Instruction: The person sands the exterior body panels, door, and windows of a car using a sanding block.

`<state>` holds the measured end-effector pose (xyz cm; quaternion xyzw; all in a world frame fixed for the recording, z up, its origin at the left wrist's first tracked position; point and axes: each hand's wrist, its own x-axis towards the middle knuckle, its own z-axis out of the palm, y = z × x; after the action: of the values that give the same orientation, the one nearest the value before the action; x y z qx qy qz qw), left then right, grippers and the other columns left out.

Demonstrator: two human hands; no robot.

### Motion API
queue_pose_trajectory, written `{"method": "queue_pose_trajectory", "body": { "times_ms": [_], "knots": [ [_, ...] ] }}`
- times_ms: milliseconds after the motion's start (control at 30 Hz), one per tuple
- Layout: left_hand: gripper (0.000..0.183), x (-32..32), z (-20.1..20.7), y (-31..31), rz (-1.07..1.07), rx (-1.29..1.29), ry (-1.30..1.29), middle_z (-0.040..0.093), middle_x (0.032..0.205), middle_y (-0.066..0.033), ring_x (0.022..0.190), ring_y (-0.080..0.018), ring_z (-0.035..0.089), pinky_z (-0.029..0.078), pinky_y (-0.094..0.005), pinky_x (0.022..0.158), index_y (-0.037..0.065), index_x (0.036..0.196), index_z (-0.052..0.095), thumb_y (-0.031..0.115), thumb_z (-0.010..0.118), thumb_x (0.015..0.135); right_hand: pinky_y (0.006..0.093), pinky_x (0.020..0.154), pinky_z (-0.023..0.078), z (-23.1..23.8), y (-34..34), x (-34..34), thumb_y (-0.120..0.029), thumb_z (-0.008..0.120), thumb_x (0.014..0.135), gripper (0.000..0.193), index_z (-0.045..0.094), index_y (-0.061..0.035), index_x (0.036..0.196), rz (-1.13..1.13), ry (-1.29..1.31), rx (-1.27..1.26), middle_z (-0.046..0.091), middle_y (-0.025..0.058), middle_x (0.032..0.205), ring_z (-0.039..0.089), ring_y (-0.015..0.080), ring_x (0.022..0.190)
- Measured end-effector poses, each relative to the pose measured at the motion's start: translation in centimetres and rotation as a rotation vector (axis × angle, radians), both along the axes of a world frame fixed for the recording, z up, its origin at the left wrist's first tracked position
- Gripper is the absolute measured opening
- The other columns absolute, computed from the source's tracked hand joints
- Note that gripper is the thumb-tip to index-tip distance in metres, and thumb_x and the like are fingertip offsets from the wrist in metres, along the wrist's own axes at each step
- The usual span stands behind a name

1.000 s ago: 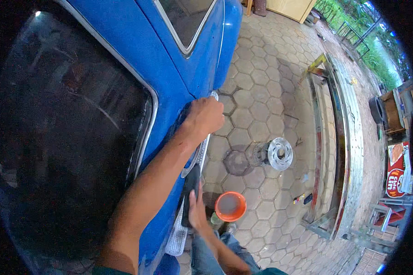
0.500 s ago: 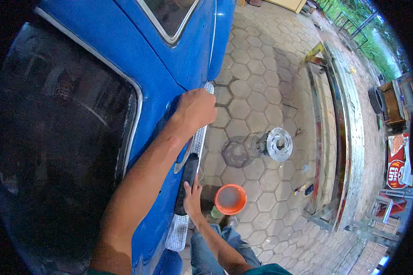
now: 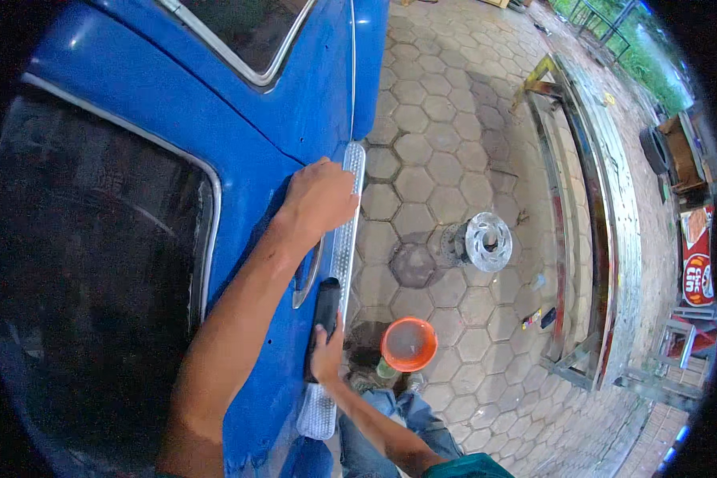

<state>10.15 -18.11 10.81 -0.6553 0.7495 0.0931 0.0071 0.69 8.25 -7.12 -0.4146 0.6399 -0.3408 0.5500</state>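
My left hand (image 3: 320,193), its arm reaching across the dark window (image 3: 95,263), has its fingers curled down at the blue car's side, next to the silver textured strip (image 3: 354,179). Whatever those fingers grip is hidden beneath the hand. A chrome door handle (image 3: 305,280) shows just below the wrist. Lower down, my right hand (image 3: 327,350) is closed around a long black block (image 3: 328,307) against the blue door panel (image 3: 275,374). The strip runs along behind the block, and its wide lower end (image 3: 317,413) shows below my right hand.
On the hexagonal paving stands an orange bucket (image 3: 409,344) of greyish water, close to my legs. A slotted metal disc (image 3: 488,242) on a stand is farther right. Beyond it runs a long wooden bench (image 3: 613,223), with small items (image 3: 548,318) near its foot.
The view has shifted slightly, moving the car left and up in it. The black block has moved left against the door, uncovering more of the silver strip. My left hand stays curled.
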Motion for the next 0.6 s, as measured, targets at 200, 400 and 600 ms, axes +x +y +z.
{"method": "queue_pose_trajectory", "body": {
  "times_ms": [200,400,600],
  "knots": [
    [0.016,-0.1,-1.0,-1.6,-0.093,0.026,0.025,0.065,0.095,-0.0189,0.097,-0.0369,0.059,0.049,-0.0464,0.088,0.004,0.087,0.068,0.017,0.061,0.081,0.0465,0.103,0.036,-5.1,-13.0,0.3,-0.045,0.045,0.1,0.063,0.033,-0.0083,0.149,-0.056,0.105,0.163,0.055,0.0295,0.125,0.05,0.044,0.119],
    [0.025,1.8,0.2,0.5,-0.06,0.148,0.005,0.064,0.099,-0.0184,0.101,-0.0363,0.057,0.047,-0.0451,0.09,0.004,0.098,0.067,0.007,0.063,0.074,0.0463,0.102,0.037,1.8,-3.9,0.5,-0.048,0.044,0.1,0.068,0.025,-0.0089,0.153,0.093,-0.018,-0.028,0.047,0.0311,0.125,0.05,0.0417,0.116],
    [0.029,0.7,1.4,0.0,-0.102,0.176,0.027,0.063,0.1,-0.0179,0.103,-0.0363,0.056,0.046,-0.0444,0.093,0.005,0.101,0.067,0.011,0.067,0.072,0.05,0.098,0.041,-8.3,-2.2,-0.4,-0.059,0.039,0.097,0.074,0.032,-0.0069,0.15,0.035,0.108,0.501,0.057,0.0366,0.117,0.054,0.0495,0.112]
  ]
}}
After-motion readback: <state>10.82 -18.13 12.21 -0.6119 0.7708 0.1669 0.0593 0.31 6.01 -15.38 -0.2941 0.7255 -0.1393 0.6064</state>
